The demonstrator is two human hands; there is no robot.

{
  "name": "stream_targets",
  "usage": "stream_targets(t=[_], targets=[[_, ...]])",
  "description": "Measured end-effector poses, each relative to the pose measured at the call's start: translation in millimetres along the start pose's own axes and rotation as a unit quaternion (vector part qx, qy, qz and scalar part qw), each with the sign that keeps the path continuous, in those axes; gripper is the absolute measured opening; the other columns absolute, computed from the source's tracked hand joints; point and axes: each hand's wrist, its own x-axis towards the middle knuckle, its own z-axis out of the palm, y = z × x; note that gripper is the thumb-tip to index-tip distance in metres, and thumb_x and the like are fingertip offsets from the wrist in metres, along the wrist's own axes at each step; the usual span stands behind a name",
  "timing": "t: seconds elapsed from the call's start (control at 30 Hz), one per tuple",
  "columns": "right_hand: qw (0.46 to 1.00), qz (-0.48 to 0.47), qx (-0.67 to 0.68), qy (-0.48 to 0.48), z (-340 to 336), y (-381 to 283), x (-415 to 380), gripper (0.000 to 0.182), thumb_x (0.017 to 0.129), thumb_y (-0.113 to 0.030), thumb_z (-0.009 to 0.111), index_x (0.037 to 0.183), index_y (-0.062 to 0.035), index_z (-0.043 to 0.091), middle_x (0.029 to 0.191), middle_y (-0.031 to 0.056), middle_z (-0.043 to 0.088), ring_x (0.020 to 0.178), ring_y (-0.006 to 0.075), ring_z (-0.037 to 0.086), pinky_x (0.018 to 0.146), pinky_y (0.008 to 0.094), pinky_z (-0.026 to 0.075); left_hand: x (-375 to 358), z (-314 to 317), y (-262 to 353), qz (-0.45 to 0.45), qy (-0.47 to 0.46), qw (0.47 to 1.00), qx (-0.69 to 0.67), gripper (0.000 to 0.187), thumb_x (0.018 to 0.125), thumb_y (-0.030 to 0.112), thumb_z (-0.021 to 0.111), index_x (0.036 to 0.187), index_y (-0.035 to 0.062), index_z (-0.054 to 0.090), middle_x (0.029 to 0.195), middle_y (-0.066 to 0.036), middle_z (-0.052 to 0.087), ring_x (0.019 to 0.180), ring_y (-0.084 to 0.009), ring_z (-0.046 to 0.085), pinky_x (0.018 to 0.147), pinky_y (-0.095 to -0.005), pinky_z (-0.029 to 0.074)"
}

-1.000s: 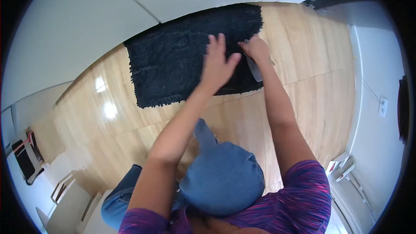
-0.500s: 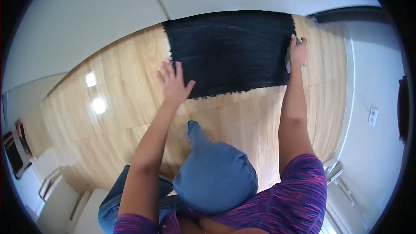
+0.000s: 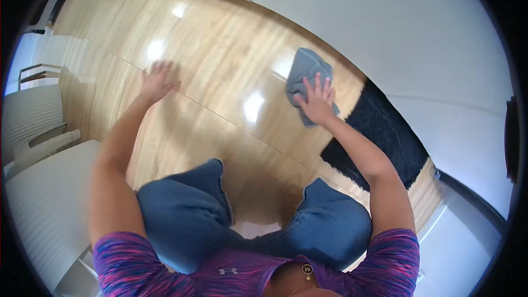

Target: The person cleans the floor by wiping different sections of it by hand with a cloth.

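A grey cloth (image 3: 301,71) lies bunched on the light wood-look floor. My right hand (image 3: 318,102) presses on it from above, palm down with fingers spread. Further left, my left hand (image 3: 158,81) is at the shiny floor (image 3: 220,82), fingers apart and a little blurred, with nothing in it. The black shaggy rug (image 3: 385,132) lies right of the cloth, partly covered from view by my right forearm.
White cabinet fronts (image 3: 374,22) border the floor along the far side. A white chair (image 3: 49,198) stands close at left, near my left arm. My knees, in blue jeans (image 3: 187,203), are bent on the near side.
My view has turned left, so the rug now appears at right. My right hand has gone from the rug's far edge to its left side, with the cloth under it. My left hand has moved left, away from the rug.
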Motion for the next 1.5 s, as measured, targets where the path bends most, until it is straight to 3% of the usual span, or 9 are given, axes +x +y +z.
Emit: stream_targets(t=[0.1, 0.23, 0.3, 0.4, 0.43, 0.6, 1.23, 1.4, 1.5], targets=[[0.99, 0.138, -0.019, 0.013, 13, 26, 72, 0.066, 0.095, -0.05, 0.033, 0.144, -0.0067, 0.032, 0.151, 0.0223, 0.025, 0.138, 0.0468, 0.021, 0.112, 0.0616, 0.008, -21, 38, -68, -0.29, -0.03, 0.95, -0.11, 0.112, 0.069, 0.055, 0.075, 0.152, 0.0204, 0.009, 0.158, -0.014, 0.011, 0.144, -0.0398, 0.012, 0.111, -0.0634, 0.014], [0.946, 0.316, -0.077, 0.018, 17, -12, 177, 0.054, 0.094, -0.038, 0.032, 0.132, -0.0049, 0.05, 0.139, 0.0201, 0.046, 0.13, 0.0438, 0.037, 0.11, 0.0585, 0.018, -17, 154, -147, -0.186, 0.063, 0.944, -0.266, 0.121, 0.067, 0.056, 0.076, 0.152, 0.0179, 0.0, 0.159, -0.015, -0.003, 0.141, -0.0496, 0.0, 0.106, -0.0702, 0.004], [0.954, 0.274, 0.064, -0.109, -11, -89, 224, 0.047, 0.09, -0.035, 0.033, 0.113, -0.0054, 0.062, 0.12, 0.0182, 0.061, 0.116, 0.0389, 0.052, 0.102, 0.0579, 0.028, -30, 93, -110, -0.239, -0.021, 0.914, -0.327, 0.124, 0.066, 0.057, 0.077, 0.152, 0.0162, -0.002, 0.158, -0.016, -0.01, 0.139, -0.0541, -0.007, 0.104, -0.0722, -0.003], [0.98, 0.151, 0.024, 0.129, 5, -218, 304, 0.047, 0.09, -0.039, 0.041, 0.12, -0.0081, 0.059, 0.115, 0.0163, 0.062, 0.107, 0.0331, 0.058, 0.091, 0.0505, 0.043, -29, 128, -114, -0.214, 0.056, 0.919, -0.328, 0.127, 0.064, 0.059, 0.077, 0.152, 0.0153, -0.003, 0.157, -0.018, -0.012, 0.137, -0.055, -0.015, 0.102, -0.0717, -0.009], [0.981, 0.145, 0.128, -0.021, -6, -258, 335, 0.055, 0.091, -0.046, 0.039, 0.133, -0.0119, 0.05, 0.128, 0.0176, 0.055, 0.118, 0.0332, 0.052, 0.099, 0.0516, 0.037, -27, 129, -116, -0.214, 0.047, 0.918, -0.33, 0.126, 0.065, 0.058, 0.077, 0.152, 0.016, -0.004, 0.157, -0.017, -0.014, 0.137, -0.0541, -0.017, 0.102, -0.0711, -0.009], [0.97, -0.178, 0.094, 0.134, 50, -412, 375, 0.048, 0.091, -0.044, 0.047, 0.132, -0.0192, 0.053, 0.146, 0.0108, 0.04, 0.133, 0.0314, 0.037, 0.111, 0.0479, 0.025, -28, 125, -121, -0.214, 0.018, 0.916, -0.34, 0.127, 0.066, 0.058, 0.076, 0.152, 0.0165, -0.006, 0.157, -0.015, -0.018, 0.137, -0.0527, -0.02, 0.102, -0.0711, -0.008], [0.99, -0.019, -0.137, -0.032, -16, -271, 360, 0.034, 0.087, -0.014, 0.048, 0.118, -0.0055, 0.058, 0.106, 0.0175, 0.057, 0.094, 0.0341, 0.06, 0.075, 0.0446, 0.049, -30, 107, -125, -0.215, -0.033, 0.911, -0.349, 0.128, 0.063, 0.059, 0.076, 0.152, 0.0128, -0.003, 0.157, -0.017, -0.013, 0.137, -0.054, -0.02, 0.1, -0.0725, -0.011], [0.989, -0.137, -0.047, -0.003, -1, -316, 307, 0.026, 0.082, -0.009, 0.049, 0.103, -0.003, 0.063, 0.093, 0.0182, 0.062, 0.096, 0.032, 0.058, 0.086, 0.0449, 0.047, -28, 111, -122, -0.219, -0.01, 0.911, -0.348, 0.127, 0.062, 0.059, 0.076, 0.153, 0.0133, -0.001, 0.158, -0.017, -0.013, 0.137, -0.0534, -0.019, 0.1, -0.0733, -0.009], [0.914, -0.391, 0.106, 0.022, 4, -395, 241, 0.033, 0.086, -0.022, 0.052, 0.113, -0.0085, 0.063, 0.126, 0.0179, 0.054, 0.122, 0.0349, 0.047, 0.107, 0.0506, 0.031, -27, 109, -122, -0.228, -0.026, 0.914, -0.335, 0.127, 0.061, 0.06, 0.076, 0.153, 0.0144, 0.001, 0.158, -0.016, -0.011, 0.138, -0.053, -0.018, 0.1, -0.0736, -0.007]])
